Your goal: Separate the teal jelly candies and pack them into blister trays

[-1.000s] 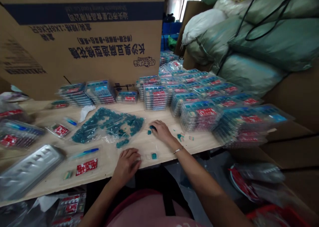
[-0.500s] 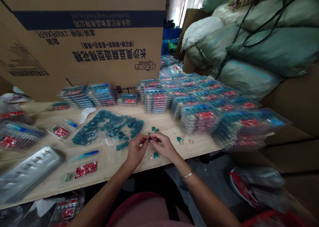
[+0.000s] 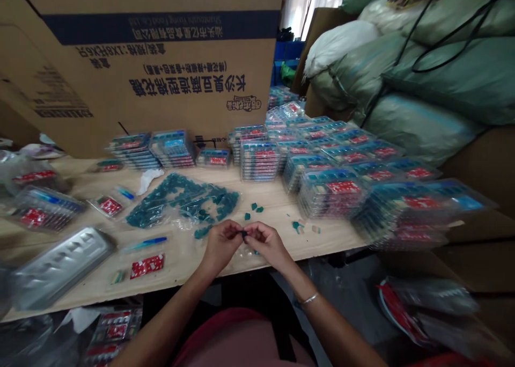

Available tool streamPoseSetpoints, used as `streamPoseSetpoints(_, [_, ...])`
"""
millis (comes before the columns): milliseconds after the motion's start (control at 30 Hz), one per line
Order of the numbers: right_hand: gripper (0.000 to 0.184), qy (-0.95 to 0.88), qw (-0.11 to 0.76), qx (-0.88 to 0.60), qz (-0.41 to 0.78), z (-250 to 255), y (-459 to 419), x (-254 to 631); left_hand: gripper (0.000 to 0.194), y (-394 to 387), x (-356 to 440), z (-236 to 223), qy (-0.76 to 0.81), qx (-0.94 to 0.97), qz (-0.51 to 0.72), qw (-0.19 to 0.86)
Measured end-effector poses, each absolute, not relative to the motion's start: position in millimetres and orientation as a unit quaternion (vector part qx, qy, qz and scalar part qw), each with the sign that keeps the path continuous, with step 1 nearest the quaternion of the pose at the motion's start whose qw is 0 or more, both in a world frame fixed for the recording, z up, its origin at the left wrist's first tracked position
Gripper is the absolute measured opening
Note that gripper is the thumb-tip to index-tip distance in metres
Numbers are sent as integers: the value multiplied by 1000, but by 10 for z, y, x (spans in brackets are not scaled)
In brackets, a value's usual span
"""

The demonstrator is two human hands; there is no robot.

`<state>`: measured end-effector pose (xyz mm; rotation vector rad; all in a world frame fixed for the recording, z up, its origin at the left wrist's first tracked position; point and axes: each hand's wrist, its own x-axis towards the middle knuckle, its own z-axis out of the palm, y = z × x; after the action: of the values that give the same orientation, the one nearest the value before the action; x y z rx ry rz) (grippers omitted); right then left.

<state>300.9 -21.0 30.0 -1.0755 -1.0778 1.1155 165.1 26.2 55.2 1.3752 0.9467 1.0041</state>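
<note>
My left hand and my right hand meet over the wooden tabletop, fingertips together. Both pinch a small dark teal piece, mostly hidden by my fingers. To the left of my hands lies a clear plastic bag of teal pieces. Several loose teal pieces sit on the wood just beyond my fingers. A few small teal and pale bits lie further right.
Stacks of clear blister trays with red labels cover the table's right and back. A silver tray lies at the front left, near a red label sheet. A large cardboard box stands behind, with green sacks at right.
My hands have come together from apart and now pinch the teal piece. The view has shifted slightly, so the table sits a little further right.
</note>
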Motion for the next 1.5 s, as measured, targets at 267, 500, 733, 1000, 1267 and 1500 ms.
streamPoseSetpoints(267, [13, -457, 590, -514, 423, 297, -207, 3066, 18, 342, 1644, 447, 356, 589, 379, 618])
streamPoseSetpoints(500, [12, -403, 614, -534, 419, 192, 4, 3169, 20, 577, 1758, 332, 373, 564, 370, 637])
streamPoseSetpoints(733, [13, -326, 647, -511, 463, 94, 134, 3227, 20, 752, 1838, 281, 366, 627, 362, 584])
streamPoseSetpoints(1000, [13, -419, 640, -505, 399, 123, 170, 3306, 14, 742, 1776, 376, 405, 791, 378, 260])
streamPoseSetpoints(1267, [21, -632, 338, -695, 62, 140, -236, 3789, 14, 690, 1559, 376, 453, 779, 317, 297])
streamPoseSetpoints(1500, [23, -618, 458, -602, 215, 252, -205, 3564, 14, 532, 1983, 303, 412, 703, 339, 471])
